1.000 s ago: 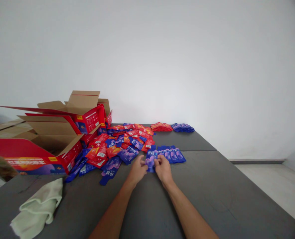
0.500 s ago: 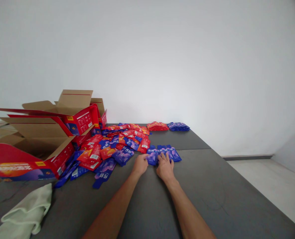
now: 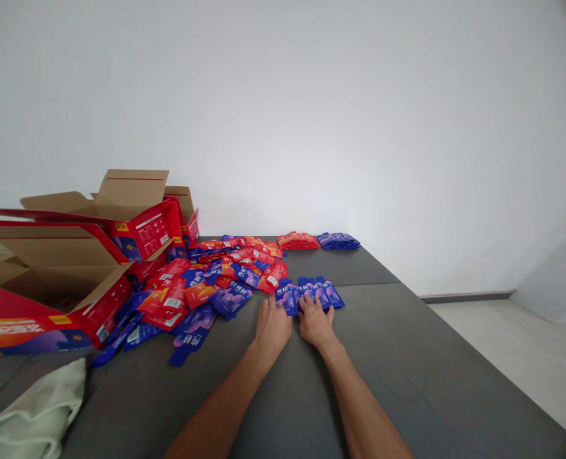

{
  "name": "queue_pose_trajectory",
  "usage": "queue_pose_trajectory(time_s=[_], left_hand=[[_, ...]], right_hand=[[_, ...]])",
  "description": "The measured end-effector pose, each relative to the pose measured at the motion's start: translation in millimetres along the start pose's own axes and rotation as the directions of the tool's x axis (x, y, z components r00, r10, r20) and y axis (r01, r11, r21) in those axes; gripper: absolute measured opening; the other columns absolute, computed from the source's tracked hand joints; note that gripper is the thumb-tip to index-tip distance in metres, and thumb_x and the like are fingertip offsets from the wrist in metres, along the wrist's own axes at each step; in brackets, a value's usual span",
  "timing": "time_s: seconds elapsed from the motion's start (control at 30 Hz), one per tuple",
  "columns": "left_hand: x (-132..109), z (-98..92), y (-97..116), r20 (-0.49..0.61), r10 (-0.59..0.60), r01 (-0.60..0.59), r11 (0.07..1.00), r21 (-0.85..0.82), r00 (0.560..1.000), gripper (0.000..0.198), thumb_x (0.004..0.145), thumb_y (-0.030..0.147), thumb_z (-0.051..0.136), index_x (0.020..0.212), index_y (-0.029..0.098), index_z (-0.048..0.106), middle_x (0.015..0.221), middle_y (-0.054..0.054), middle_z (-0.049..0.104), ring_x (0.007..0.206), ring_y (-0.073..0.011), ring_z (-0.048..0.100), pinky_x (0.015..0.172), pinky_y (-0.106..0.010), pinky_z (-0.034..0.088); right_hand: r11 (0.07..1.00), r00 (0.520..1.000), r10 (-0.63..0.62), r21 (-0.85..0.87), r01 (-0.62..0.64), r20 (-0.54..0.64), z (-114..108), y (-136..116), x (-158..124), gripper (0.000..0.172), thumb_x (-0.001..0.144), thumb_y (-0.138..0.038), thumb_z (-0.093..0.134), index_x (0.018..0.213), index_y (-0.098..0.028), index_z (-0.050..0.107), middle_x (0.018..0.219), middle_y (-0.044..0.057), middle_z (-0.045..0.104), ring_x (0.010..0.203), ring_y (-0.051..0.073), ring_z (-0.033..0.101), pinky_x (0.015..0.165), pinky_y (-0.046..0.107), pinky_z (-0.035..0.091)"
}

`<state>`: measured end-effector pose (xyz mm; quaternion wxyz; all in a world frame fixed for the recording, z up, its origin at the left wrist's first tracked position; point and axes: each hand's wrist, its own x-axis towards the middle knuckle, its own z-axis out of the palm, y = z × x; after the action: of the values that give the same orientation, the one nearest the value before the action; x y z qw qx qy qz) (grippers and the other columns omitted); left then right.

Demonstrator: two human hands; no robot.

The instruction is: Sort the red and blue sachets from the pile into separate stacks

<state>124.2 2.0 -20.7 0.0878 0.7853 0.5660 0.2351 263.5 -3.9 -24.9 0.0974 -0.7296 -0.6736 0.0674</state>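
Observation:
A row of blue sachets (image 3: 312,294) lies on the dark grey table (image 3: 398,363) just ahead of me. My left hand (image 3: 272,325) rests flat with its fingertips touching the row's left end. My right hand (image 3: 315,322) lies flat with spread fingers on the row's near edge. Neither hand grips anything. Left of the row spreads a loose heap of red and blue sachets (image 3: 211,280).
Open red cardboard boxes (image 3: 72,268) stand at the left with flaps up. A pale green cloth (image 3: 29,421) lies at the near left. Small stacks of red sachets (image 3: 297,241) and blue sachets (image 3: 338,240) sit at the table's far edge by the white wall.
One second ago both hands pinched a blue sachet at the row's left end. It now lies in the row, and both hands have flattened onto the sachets.

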Motion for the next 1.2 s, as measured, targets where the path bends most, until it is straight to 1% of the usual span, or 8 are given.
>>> queue_pose_trajectory(time_s=[0.1, 0.2, 0.4, 0.53, 0.73, 0.83, 1.0, 1.2], left_hand=[[1.0, 1.0, 1.6, 0.018, 0.125, -0.126, 0.992, 0.009, 0.992, 0.054, 0.083, 0.022, 0.053, 0.136, 0.018, 0.050, 0.146, -0.015, 0.043, 0.134, -0.0328, 0.035, 0.110, -0.047, 0.031], [5.5, 7.0, 3.2, 0.083, 0.199, -0.198, 0.980, -0.021, 0.976, 0.053, 0.087, 0.021, 0.047, 0.140, 0.021, 0.046, 0.149, -0.010, 0.042, 0.136, -0.0282, 0.036, 0.111, -0.043, 0.032], [17.2, 21.2, 16.2, 0.091, 0.154, -0.150, 0.988, -0.041, 0.984, 0.051, 0.087, 0.021, 0.045, 0.138, 0.017, 0.049, 0.149, -0.012, 0.042, 0.136, -0.0285, 0.038, 0.109, -0.042, 0.035], [19.1, 27.4, 23.9, 0.037, 0.103, -0.102, 0.994, -0.034, 0.994, 0.050, 0.087, 0.020, 0.045, 0.137, 0.017, 0.050, 0.148, -0.012, 0.044, 0.136, -0.0288, 0.038, 0.110, -0.044, 0.034], [17.7, 25.3, 26.7, 0.007, 0.091, -0.091, 0.995, -0.039, 0.996, 0.047, 0.083, 0.017, 0.049, 0.129, 0.019, 0.057, 0.143, -0.012, 0.048, 0.133, -0.0290, 0.039, 0.109, -0.043, 0.034], [18.8, 22.7, 29.7, -0.004, 0.064, -0.064, 0.998, -0.022, 0.998, 0.043, 0.080, 0.021, 0.055, 0.123, 0.019, 0.061, 0.139, -0.012, 0.051, 0.130, -0.0301, 0.041, 0.108, -0.043, 0.034], [20.5, 25.1, 32.8, -0.021, 0.085, -0.084, 0.996, 0.012, 0.996, 0.037, 0.087, 0.033, 0.053, 0.121, 0.019, 0.061, 0.136, -0.012, 0.054, 0.125, -0.0295, 0.045, 0.105, -0.044, 0.035], [22.8, 34.3, 37.8, -0.019, 0.071, -0.071, 0.997, 0.043, 0.997, 0.038, 0.090, 0.036, 0.053, 0.122, 0.020, 0.061, 0.135, -0.013, 0.055, 0.124, -0.0298, 0.045, 0.104, -0.045, 0.036]], right_hand=[[1.000, 1.000, 0.017, -0.008, -0.017, 0.011, -0.1, 3.1, 0.5, 0.051, 0.092, -0.027, 0.039, 0.143, -0.028, 0.042, 0.155, 0.008, 0.032, 0.144, 0.033, 0.016, 0.106, 0.070, 0.012], [1.000, 1.000, 0.024, -0.007, -0.024, 0.017, -1.4, 8.3, 1.5, 0.051, 0.092, -0.028, 0.038, 0.143, -0.029, 0.042, 0.155, 0.007, 0.032, 0.144, 0.033, 0.017, 0.105, 0.071, 0.011], [0.999, 0.998, 0.050, -0.011, -0.049, 0.029, -8.1, 19.9, 3.0, 0.051, 0.092, -0.026, 0.038, 0.142, -0.029, 0.043, 0.155, 0.007, 0.033, 0.143, 0.031, 0.019, 0.106, 0.069, 0.013], [0.998, 0.998, 0.068, -0.011, -0.068, 0.013, -9.5, 25.8, 3.4, 0.051, 0.091, -0.023, 0.039, 0.141, -0.030, 0.044, 0.154, 0.006, 0.035, 0.143, 0.030, 0.020, 0.106, 0.068, 0.014], [0.997, 0.997, 0.074, 0.021, -0.074, -0.012, -9.2, 26.4, 2.0, 0.055, 0.087, -0.019, 0.042, 0.140, -0.032, 0.045, 0.153, 0.005, 0.036, 0.143, 0.029, 0.021, 0.107, 0.067, 0.016], [0.994, 0.995, 0.099, 0.038, -0.098, -0.014, -10.7, 27.9, 2.4, 0.056, 0.086, -0.020, 0.044, 0.140, -0.033, 0.045, 0.154, 0.005, 0.033, 0.144, 0.029, 0.017, 0.107, 0.066, 0.018], [0.974, 0.973, 0.224, -0.002, -0.224, -0.046, -11.9, 39.5, 5.1, 0.074, 0.077, -0.019, 0.052, 0.148, -0.026, 0.033, 0.158, 0.010, 0.021, 0.146, 0.035, 0.006, 0.107, 0.066, 0.018], [0.965, 0.966, 0.259, -0.038, -0.258, 0.019, -11.8, 45.7, 6.4, 0.072, 0.078, -0.017, 0.046, 0.148, -0.026, 0.034, 0.159, 0.011, 0.020, 0.146, 0.034, 0.011, 0.105, 0.067, 0.021]])
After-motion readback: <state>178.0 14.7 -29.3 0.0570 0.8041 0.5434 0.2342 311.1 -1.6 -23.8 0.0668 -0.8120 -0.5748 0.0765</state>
